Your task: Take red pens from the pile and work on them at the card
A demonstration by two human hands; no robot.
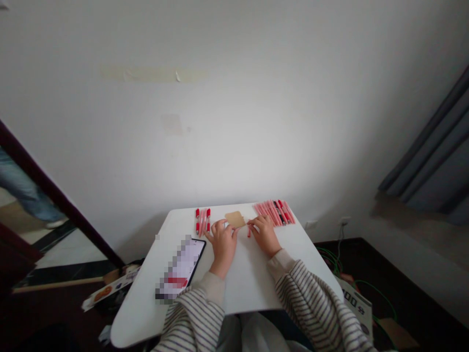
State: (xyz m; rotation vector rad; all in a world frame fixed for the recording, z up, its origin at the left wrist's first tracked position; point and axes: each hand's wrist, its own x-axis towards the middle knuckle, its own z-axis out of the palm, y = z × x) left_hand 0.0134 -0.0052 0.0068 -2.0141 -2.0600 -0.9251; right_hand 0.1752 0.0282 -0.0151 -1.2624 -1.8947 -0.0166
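A flat, tan, card-like piece with rounded corners (234, 219) lay on the smooth white bench (249, 278), between two rows of slender pink and red pens (275, 213). The left hand (223, 241) and the right hand (265, 235), fingers bent, were close to its near edge; whether either grip pinched something, I could not tell.

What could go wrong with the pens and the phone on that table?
The big group of pens lies near the far right corner of the table, so a bump might roll one off. The left hand is very close to the small group of pens and could knock them crooked. The left sleeve is close to the phone, so it might nudge it.
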